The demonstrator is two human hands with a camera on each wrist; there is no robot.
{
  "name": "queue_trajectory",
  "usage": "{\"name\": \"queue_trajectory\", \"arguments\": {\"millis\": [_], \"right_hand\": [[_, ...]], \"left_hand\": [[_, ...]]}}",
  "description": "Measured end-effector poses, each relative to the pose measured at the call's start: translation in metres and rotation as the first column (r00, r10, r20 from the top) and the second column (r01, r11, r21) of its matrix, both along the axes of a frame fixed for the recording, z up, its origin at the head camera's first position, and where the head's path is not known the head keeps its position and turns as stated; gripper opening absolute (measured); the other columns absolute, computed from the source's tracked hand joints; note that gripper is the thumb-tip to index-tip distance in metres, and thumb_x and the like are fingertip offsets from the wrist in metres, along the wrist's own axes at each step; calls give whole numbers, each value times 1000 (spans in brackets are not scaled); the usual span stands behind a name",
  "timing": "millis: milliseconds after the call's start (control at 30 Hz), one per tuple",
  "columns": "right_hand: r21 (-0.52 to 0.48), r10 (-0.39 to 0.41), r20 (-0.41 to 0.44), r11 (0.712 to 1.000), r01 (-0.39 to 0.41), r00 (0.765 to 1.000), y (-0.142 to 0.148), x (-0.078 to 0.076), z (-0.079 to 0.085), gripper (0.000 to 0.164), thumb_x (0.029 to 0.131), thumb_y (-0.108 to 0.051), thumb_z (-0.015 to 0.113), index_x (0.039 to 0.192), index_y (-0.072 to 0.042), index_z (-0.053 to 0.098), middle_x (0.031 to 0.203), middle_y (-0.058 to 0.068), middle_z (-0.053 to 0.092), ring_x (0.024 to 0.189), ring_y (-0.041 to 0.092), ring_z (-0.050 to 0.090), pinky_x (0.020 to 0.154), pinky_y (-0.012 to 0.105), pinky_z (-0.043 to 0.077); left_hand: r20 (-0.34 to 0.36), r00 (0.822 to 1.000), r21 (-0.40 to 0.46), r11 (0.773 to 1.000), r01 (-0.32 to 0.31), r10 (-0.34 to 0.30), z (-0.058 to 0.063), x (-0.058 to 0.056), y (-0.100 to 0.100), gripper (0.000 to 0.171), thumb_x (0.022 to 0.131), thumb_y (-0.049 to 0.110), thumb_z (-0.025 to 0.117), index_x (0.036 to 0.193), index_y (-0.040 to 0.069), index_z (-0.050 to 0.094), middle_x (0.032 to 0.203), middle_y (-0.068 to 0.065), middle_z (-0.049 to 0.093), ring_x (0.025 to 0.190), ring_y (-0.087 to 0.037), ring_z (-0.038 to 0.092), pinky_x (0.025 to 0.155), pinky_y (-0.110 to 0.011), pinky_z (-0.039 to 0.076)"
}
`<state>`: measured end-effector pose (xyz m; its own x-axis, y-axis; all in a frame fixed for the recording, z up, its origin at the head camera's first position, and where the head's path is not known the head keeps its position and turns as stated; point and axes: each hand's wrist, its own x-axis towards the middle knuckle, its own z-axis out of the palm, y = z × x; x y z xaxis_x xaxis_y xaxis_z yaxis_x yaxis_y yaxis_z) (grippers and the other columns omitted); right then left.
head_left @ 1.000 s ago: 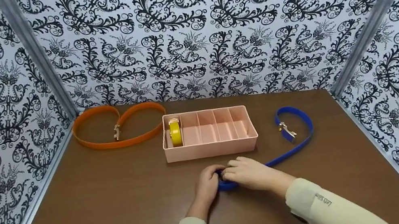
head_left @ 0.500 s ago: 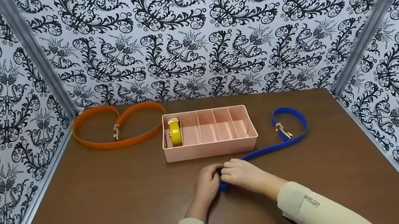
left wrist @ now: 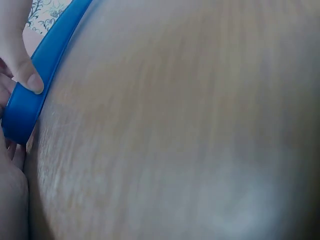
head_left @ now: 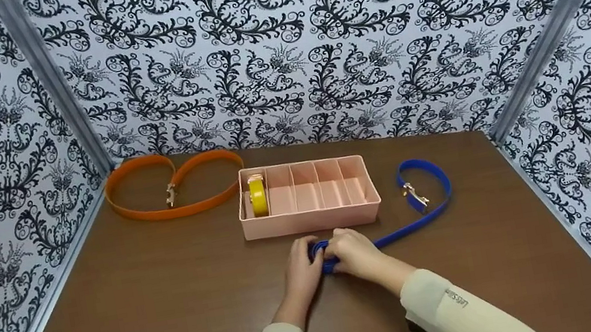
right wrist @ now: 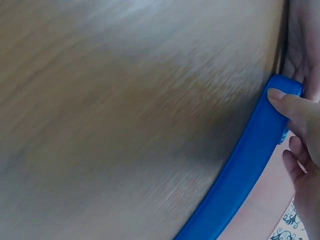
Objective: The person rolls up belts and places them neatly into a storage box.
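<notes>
A blue strap (head_left: 404, 231) is partly rolled into a small coil in front of the pink box. My left hand (head_left: 303, 271) curls round the coil's left side, holding it on edge. My right hand (head_left: 358, 255) grips the coil from the right; in the right wrist view its thumb presses flat on the blue strap (right wrist: 245, 150), right at the roll. The left wrist view shows the strap (left wrist: 55, 47) bending round between both hands. Its loose tail runs right and loops back to a gold metal snap hook (head_left: 416, 196). Fingers hide much of the coil.
The pink divided box (head_left: 311, 221) stands just beyond my hands. A rolled yellow strap (head_left: 258, 198) sits in its leftmost compartment. An orange strap (head_left: 188, 210) with a gold hook lies looped at the back left. Patterned walls enclose the brown table (head_left: 177, 321).
The blue tail and its hook have shifted left, nearer my hands. Both hands have moved slightly away from me with the coil, and my right forearm has come left.
</notes>
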<state>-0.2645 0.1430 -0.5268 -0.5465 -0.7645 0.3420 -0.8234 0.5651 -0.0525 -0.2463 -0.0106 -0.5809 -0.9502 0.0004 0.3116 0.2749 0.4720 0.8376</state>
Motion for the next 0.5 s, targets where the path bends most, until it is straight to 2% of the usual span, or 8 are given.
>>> {"name": "queue_trajectory", "arguments": {"millis": [67,133,200,300,333,400,500], "right_hand": [[4,-68,46,998,68,997,-3,1,1,20,55,-4,85,65,-12,69,63,-4,63,57,11,45,74,33,43],[-9,-165,97,986,166,982,-6,4,1,17,56,-5,85,64,-12,71,62,-4,64,57,12,47,73,34,44],[-20,-285,142,957,291,948,-10,7,0,15,58,-8,84,66,-12,72,63,-4,65,60,15,51,71,35,46],[-62,-439,226,884,462,870,-15,12,-2,18,62,-9,82,76,-10,72,68,-2,65,68,20,58,65,38,49],[-77,-471,253,861,503,845,-17,13,-2,20,63,-8,81,80,-10,70,70,-1,64,69,21,59,64,39,49],[-106,-503,287,829,549,815,-20,15,-3,24,65,-7,78,85,-11,65,70,-1,60,69,22,59,63,41,49],[-131,-507,314,814,566,803,-23,18,-3,31,67,-7,78,92,-11,60,72,0,58,69,23,59,61,42,49]], "left_hand": [[12,1000,-12,1000,-2,2,0,1,1,21,92,12,64,113,6,64,111,-9,62,107,-26,58,95,-43,44],[23,1000,-20,1000,0,1,1,1,1,25,92,13,64,117,6,64,115,-9,63,110,-27,58,96,-44,44],[30,1000,-24,1000,0,1,2,1,2,33,91,14,65,123,5,63,120,-11,63,113,-28,58,97,-44,43],[33,999,-20,1000,12,-11,2,2,2,43,87,15,67,128,4,59,124,-13,61,116,-30,57,99,-45,42],[30,999,-22,1000,15,-15,2,2,2,44,86,15,68,128,4,60,124,-13,61,115,-30,57,98,-46,43],[22,999,-29,999,27,-26,2,2,1,42,86,17,70,125,4,62,122,-12,62,113,-29,57,98,-45,43],[3,999,-50,998,43,-43,0,3,-1,34,88,18,69,120,5,66,118,-10,64,111,-28,59,97,-44,43]]}}
